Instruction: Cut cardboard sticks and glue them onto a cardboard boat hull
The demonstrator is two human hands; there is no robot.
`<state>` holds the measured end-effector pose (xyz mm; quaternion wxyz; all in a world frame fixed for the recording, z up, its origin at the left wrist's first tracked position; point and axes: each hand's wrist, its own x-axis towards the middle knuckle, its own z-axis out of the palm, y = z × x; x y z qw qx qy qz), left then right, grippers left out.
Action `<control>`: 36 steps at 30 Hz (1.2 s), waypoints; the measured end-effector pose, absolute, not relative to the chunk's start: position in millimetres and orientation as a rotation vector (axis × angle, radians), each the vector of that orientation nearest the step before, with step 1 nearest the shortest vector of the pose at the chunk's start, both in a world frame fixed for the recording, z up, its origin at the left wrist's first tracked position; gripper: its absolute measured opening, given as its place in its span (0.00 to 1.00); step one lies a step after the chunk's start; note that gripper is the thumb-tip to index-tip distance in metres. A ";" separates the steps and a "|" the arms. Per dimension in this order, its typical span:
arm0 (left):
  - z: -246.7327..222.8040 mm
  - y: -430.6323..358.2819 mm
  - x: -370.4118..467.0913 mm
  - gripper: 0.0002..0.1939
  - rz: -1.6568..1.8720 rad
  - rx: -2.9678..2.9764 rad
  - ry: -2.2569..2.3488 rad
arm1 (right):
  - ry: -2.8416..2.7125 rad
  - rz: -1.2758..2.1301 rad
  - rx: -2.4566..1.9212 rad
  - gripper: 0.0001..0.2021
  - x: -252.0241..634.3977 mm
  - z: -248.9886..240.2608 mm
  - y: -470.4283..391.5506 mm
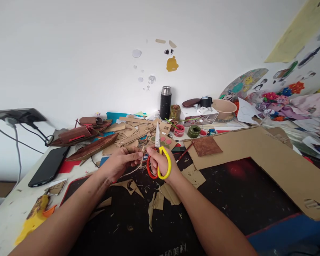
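Observation:
My left hand (124, 160) pinches a thin strand of brown twine (141, 161), whose loose end trails down and to the left over the black mat. Close beside it, my right hand (161, 161) holds scissors (168, 170) with one red and one yellow handle loop. The scissor blades point up, away from me, and look closed. The thumb and finger of my right hand come right up to the twine by my left fingertips. Cardboard scraps (170, 193) lie on the black mat (138, 227) below both hands.
A pile of cardboard pieces (133, 131) lies behind the hands, near a black thermos (165, 103) and paint jars (193, 131). Brown cardboard boats (93, 146) and a black phone (49, 167) are at left. A large cardboard sheet (237, 142) covers the right side.

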<state>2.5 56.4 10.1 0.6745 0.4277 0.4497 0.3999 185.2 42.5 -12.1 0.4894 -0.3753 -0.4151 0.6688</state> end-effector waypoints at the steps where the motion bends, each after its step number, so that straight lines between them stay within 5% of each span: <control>1: 10.1 55.6 3.0 0.22 0.877 0.987 1.009 | -1.012 1.625 -0.912 0.27 185.7 -11.5 42.6; 36: 14.4 57.8 -3.6 0.23 0.664 1.227 1.039 | -1.091 1.656 -0.854 0.23 183.9 -12.4 39.3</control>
